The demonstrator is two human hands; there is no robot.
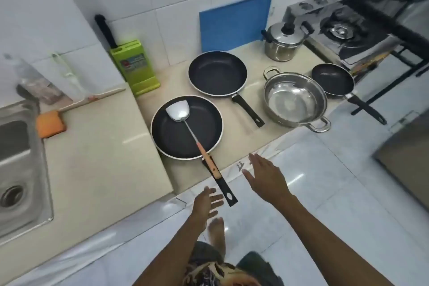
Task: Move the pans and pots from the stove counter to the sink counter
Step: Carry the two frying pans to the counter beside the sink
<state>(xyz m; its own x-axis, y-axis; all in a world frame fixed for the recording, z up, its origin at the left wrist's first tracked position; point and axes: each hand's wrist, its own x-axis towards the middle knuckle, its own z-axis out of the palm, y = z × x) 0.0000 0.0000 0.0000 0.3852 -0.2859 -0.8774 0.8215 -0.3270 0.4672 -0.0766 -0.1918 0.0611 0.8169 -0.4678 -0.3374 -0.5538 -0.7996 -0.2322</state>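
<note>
Both hands empty, fingers spread: left hand (209, 202) beside the near pan's handle (226, 189), right hand (264, 179) just right of it. No cookware moved yet, judging by layout: three pans (185, 130), an open pot (294, 100) and a lidded pot (284, 42) sit centre-right; sink counter (97, 158) at left holds none.

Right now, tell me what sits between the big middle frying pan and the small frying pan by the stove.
In the head view, the open steel pot sits between the middle frying pan and the small frying pan.

Black-lined frying pans (186, 127), silver steel pots (294, 100), blue cutting board (234, 28), green knife block (134, 67), orange sponge (50, 123).
</note>
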